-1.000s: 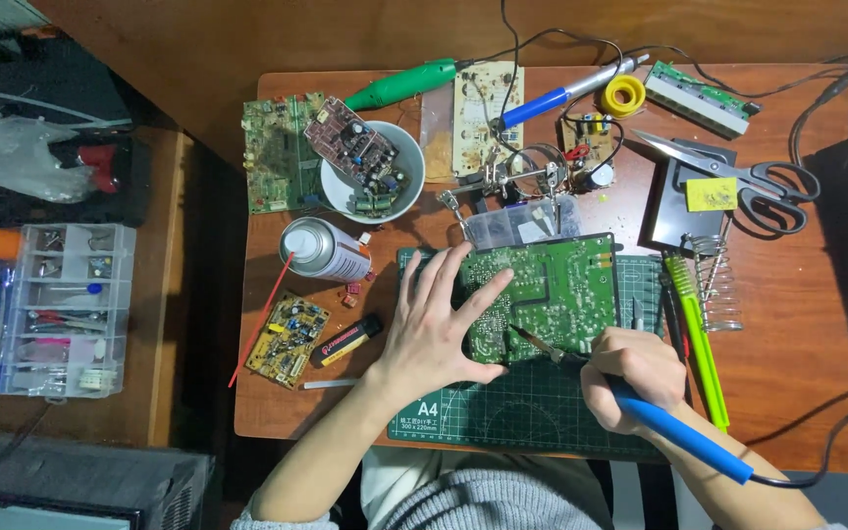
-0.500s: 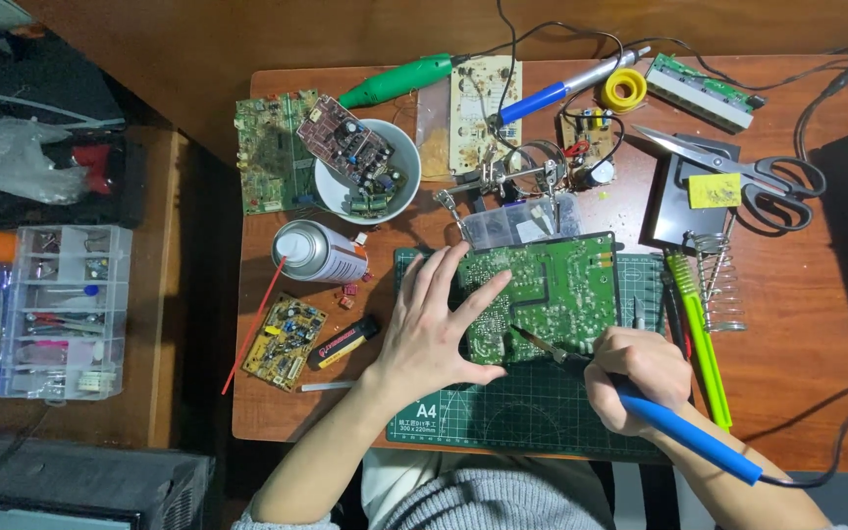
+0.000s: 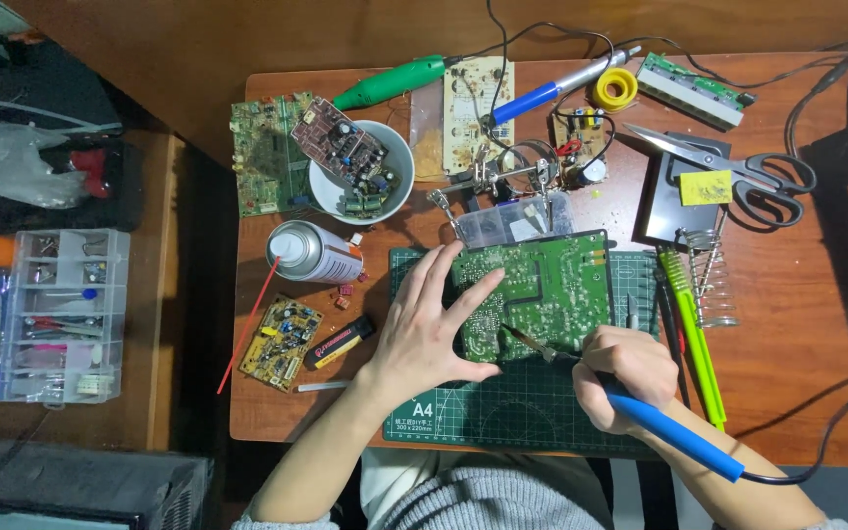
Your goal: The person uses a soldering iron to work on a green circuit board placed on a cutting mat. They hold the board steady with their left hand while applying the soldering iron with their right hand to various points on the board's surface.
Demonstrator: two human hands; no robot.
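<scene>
While my left hand point(image 3: 424, 329) lies flat with fingers spread wide, pressing down the left edge of the green circuit board point(image 3: 542, 290), my right hand point(image 3: 620, 378) is closed around the blue handle of a soldering iron point(image 3: 664, 432), whose tip touches the board's lower middle. I see the board lying solder side up on a green cutting mat point(image 3: 503, 412) at the front of the wooden table point(image 3: 807, 383). Just right of the board lie a green-handled tool point(image 3: 691, 324) and a coiled wire iron stand point(image 3: 714, 285). Behind the board stands a small clear plastic box point(image 3: 512, 221) and a helping-hands clamp point(image 3: 512, 167). To my left hand's side a spray can point(image 3: 311, 253) lies tipped over, its red straw point(image 3: 247, 324) pointing toward the table edge, with a small yellow circuit board point(image 3: 280, 342) near it. Farther back a white bowl point(image 3: 399, 162) holds another board and parts, and scissors point(image 3: 738, 167) rest at the right rear. Off the table, to the left, sits a clear compartment organiser point(image 3: 56, 314).
</scene>
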